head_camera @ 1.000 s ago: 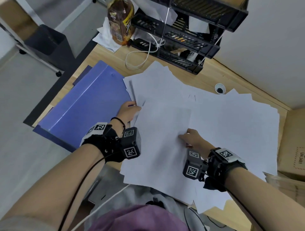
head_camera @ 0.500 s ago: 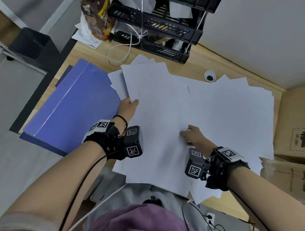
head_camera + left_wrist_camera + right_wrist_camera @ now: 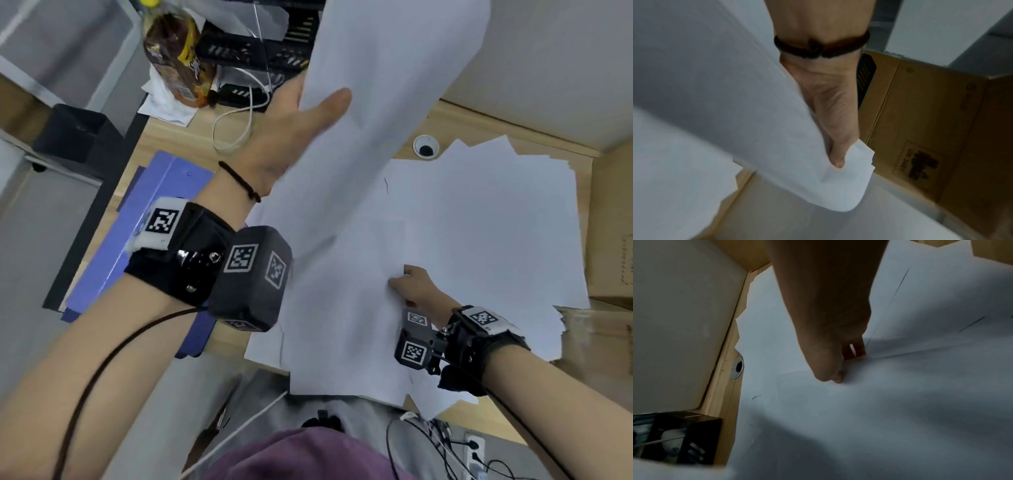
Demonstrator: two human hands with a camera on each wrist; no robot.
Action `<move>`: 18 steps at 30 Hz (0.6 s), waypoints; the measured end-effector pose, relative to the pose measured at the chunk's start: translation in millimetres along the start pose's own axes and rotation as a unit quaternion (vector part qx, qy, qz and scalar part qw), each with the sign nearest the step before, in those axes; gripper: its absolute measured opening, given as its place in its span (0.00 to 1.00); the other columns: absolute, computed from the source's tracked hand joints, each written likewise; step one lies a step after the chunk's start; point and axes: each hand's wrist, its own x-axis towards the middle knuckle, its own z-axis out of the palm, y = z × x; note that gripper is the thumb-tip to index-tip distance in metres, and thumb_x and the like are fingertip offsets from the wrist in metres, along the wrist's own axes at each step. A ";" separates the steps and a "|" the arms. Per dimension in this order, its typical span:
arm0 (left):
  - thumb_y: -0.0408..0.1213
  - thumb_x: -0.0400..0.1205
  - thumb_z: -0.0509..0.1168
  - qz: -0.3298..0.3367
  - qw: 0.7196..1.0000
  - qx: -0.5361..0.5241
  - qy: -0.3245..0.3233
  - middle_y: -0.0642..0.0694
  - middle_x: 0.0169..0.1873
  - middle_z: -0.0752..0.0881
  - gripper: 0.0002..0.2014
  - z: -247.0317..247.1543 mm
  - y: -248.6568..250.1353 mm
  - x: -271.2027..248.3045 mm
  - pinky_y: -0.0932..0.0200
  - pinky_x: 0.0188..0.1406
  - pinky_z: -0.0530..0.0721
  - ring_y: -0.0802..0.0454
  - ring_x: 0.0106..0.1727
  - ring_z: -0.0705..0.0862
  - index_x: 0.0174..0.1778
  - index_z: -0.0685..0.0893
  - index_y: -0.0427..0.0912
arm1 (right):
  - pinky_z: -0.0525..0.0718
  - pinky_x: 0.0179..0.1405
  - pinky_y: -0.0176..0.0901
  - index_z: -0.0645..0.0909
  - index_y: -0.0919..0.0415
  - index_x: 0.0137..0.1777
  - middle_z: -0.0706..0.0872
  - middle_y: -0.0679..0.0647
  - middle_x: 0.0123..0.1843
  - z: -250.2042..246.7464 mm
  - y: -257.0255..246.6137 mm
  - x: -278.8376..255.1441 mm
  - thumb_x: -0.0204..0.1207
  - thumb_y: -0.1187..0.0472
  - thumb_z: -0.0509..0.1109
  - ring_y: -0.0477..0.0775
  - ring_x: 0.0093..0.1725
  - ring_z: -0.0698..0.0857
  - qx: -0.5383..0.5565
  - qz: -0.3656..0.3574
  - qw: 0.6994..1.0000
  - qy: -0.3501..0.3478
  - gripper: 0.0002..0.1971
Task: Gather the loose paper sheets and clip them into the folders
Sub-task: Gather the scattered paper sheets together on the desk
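My left hand (image 3: 301, 116) is raised high above the desk and grips a bunch of white sheets (image 3: 376, 89) by their edge, thumb on top; the left wrist view shows the thumb (image 3: 836, 155) pinching those sheets (image 3: 735, 91). Loose white sheets (image 3: 479, 240) cover the middle and right of the wooden desk. My right hand (image 3: 409, 284) rests on that pile, fingertips (image 3: 835, 378) pressing the paper (image 3: 879, 418). Blue folders (image 3: 147, 233) lie shut at the desk's left, partly hidden by my left wrist.
A black wire rack (image 3: 260, 48) with a white cable (image 3: 236, 116) stands at the back, a brown bottle (image 3: 178, 58) beside it. A cable hole (image 3: 425, 146) sits in the desk near the wall. Cardboard boxes (image 3: 613, 240) stand at the right, a dark bin (image 3: 77, 137) on the floor at left.
My left hand has lifted a bunch of sheets from the desk's left side high up toward the camera. The right hand has stayed pressed on the pile.
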 end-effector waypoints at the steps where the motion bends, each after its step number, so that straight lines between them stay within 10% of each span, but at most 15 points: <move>1: 0.31 0.85 0.61 0.007 0.999 -0.031 0.005 0.36 0.65 0.82 0.17 -1.5 1.8 0.7 0.44 0.62 0.83 0.40 0.64 0.84 0.70 0.73 0.34 | 0.69 0.24 0.37 0.77 0.63 0.39 0.77 0.60 0.32 -3.5 2.4 -4.4 0.73 0.71 0.64 0.57 0.27 0.75 0.002 0.006 1.000 -0.001 0.05; 5: 0.39 0.86 0.62 -0.028 0.997 -0.035 0.066 0.41 0.66 0.83 0.20 -21.0 -21.9 -2.8 0.44 0.65 0.81 0.43 0.67 0.83 0.73 0.74 0.37 | 0.82 0.31 0.39 0.76 0.77 0.68 0.79 0.82 0.45 -16.8 22.3 -20.7 0.75 0.60 0.76 0.72 0.36 0.80 0.016 0.003 0.999 -0.041 0.27; 7: 0.41 0.86 0.61 -0.108 0.987 0.042 0.109 0.51 0.64 0.83 0.21 -30.9 -56.1 -11.3 0.55 0.64 0.81 0.49 0.67 0.82 0.75 0.73 0.41 | 0.70 0.16 0.30 0.77 0.79 0.50 0.73 0.72 0.26 -18.5 10.4 -40.1 0.69 0.63 0.76 0.55 0.27 0.71 0.042 -0.025 0.998 -0.044 0.19; 11: 0.47 0.85 0.61 -0.359 0.881 0.274 0.138 0.46 0.75 0.73 0.29 -65.9 -148.1 -48.2 0.53 0.69 0.74 0.44 0.71 0.75 0.80 0.64 0.39 | 0.56 0.17 0.30 0.73 0.67 0.49 0.68 0.54 0.29 -14.0 2.8 -25.5 0.77 0.64 0.66 0.48 0.20 0.66 0.127 -0.037 0.991 0.002 0.06; 18: 0.35 0.86 0.57 -0.342 0.888 0.307 0.012 0.46 0.49 0.83 0.07 -78.0 -182.1 -79.9 0.66 0.39 0.75 0.52 0.47 0.80 0.52 0.79 0.42 | 0.66 0.15 0.32 0.66 0.57 0.33 0.71 0.49 0.21 -9.2 0.5 -36.2 0.84 0.61 0.57 0.46 0.15 0.70 0.140 0.008 0.990 0.025 0.16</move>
